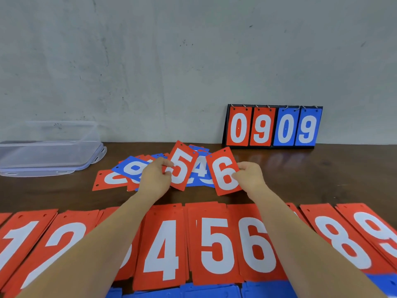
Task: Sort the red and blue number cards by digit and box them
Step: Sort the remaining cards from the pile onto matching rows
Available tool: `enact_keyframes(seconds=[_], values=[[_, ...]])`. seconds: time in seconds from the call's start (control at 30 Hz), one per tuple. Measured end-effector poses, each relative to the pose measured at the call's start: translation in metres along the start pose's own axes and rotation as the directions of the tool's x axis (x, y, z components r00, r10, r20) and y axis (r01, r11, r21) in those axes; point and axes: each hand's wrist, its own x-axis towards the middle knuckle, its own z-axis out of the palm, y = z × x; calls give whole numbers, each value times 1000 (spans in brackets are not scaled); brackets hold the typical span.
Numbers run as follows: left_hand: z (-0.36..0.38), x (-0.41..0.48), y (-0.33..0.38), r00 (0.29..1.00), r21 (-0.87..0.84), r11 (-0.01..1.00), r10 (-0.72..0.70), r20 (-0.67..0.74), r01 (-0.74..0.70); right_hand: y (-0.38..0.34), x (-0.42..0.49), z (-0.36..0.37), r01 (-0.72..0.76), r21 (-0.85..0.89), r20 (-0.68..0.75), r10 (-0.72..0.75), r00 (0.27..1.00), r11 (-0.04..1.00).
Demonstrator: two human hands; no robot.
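Observation:
My left hand (155, 177) pinches a red 5 card (182, 166) by its left edge, lifted above a loose heap of red and blue cards (120, 174). A red 6 card (225, 171) is pinched at its right edge by my right hand (250, 176). Nearer to me runs a row of sorted red stacks: 1 (19, 239), 2 (62, 239), 4 (163, 244), 5 (214, 244), 6 (255, 241), 8 (341, 239), 9 (378, 229). My forearms hide the stacks between them. Blue cards (193, 291) lie along the bottom edge.
A clear plastic box (51, 143) with its lid beneath stands at the back left of the dark wooden table (322, 173). A flip scoreboard (272, 126) reading 0909 leans against the grey wall at the back right.

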Motion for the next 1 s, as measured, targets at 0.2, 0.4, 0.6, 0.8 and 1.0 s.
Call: enact_keyframes(seconds=[0.2, 0.4, 0.6, 0.8, 1.0], values=[[-10, -11, 29, 980, -299, 942, -184, -70, 155, -8, -14, -28, -6, 255, -12, 9, 1000, 967], [-17, -34, 55, 979, -298, 938, -199, -35, 179, -9, -27, -55, -20, 336, -13, 25, 1000, 942], [-16, -61, 68, 969, -319, 920, -245, -11, 229, 5, -42, -78, -51, 376, 28, 44, 999, 925], [-19, -93, 73, 956, -299, 908, -284, 76, 293, 26, -61, -92, 4, 279, 65, -23, 998, 960], [-31, -122, 69, 934, -102, 953, -253, 253, 286, 42, -85, -103, -7, 196, 144, -21, 989, 981]])
